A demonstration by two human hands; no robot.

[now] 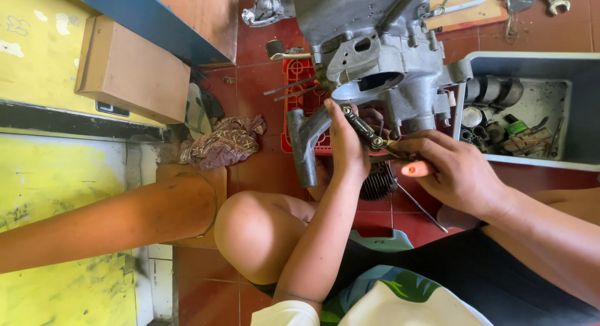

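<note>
A grey metal engine casing [375,45] rests on a red plastic crate [300,107] in front of me. My left hand [345,148] reaches up to the casing's lower edge and steadies the jaws of a pair of pliers [369,133] with its fingers. My right hand [453,170] grips the pliers' handles, one of them orange. The jaws point up at the casing near its round opening [369,85]. A grey pipe-like part [305,145] hangs down beside my left hand. A dark finned cylinder [378,182] lies beneath my hands.
A grey tray [581,113] with several metal parts stands at the right. A brown cardboard box [128,70] sits at the upper left, and a patterned rag [225,142] lies on the red tiled floor. A spanner [556,0] and other tools lie at the top right. My knees are bent below.
</note>
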